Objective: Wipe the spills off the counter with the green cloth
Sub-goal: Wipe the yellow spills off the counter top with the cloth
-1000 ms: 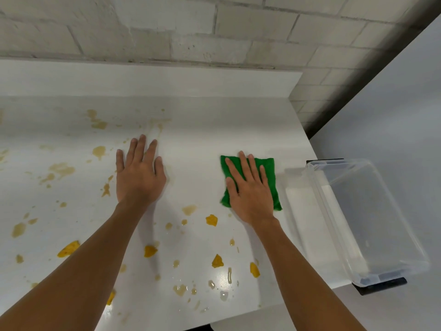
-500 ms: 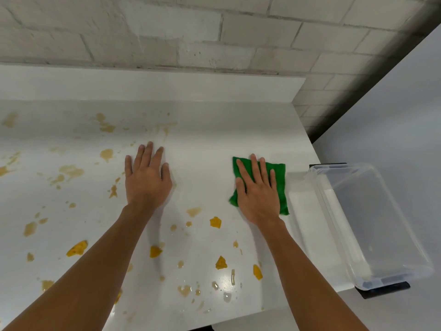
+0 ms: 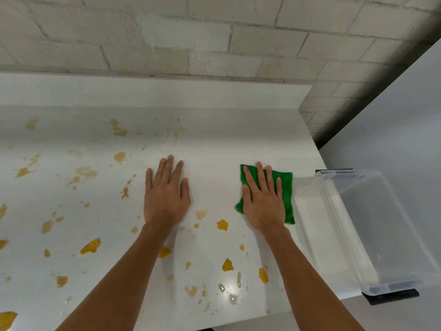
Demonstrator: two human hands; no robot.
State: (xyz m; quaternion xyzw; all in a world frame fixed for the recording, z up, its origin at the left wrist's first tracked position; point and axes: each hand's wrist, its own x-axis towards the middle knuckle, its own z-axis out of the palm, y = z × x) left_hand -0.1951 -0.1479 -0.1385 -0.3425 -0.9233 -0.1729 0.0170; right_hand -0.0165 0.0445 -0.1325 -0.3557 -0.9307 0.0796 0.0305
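The green cloth (image 3: 286, 187) lies flat on the white counter (image 3: 214, 144), near its right end. My right hand (image 3: 262, 201) presses on it, palm down, fingers spread, covering most of it. My left hand (image 3: 165, 197) rests flat on bare counter to the left, holding nothing. Yellow-orange spills (image 3: 222, 225) and several paler brown stains (image 3: 87, 172) are scattered over the left and front of the counter. Clear wet drops (image 3: 232, 298) sit near the front edge.
A clear plastic bin (image 3: 346, 172) sits at the counter's right end, just right of the cloth, partly overhanging the edge. A low white backsplash (image 3: 143, 91) and a brick wall (image 3: 214, 32) close off the back. The counter's front edge runs below my forearms.
Both hands have shifted slightly to the right over the counter, and the cloth has slid a little closer to the bin under my right hand. The view has also tilted a little.
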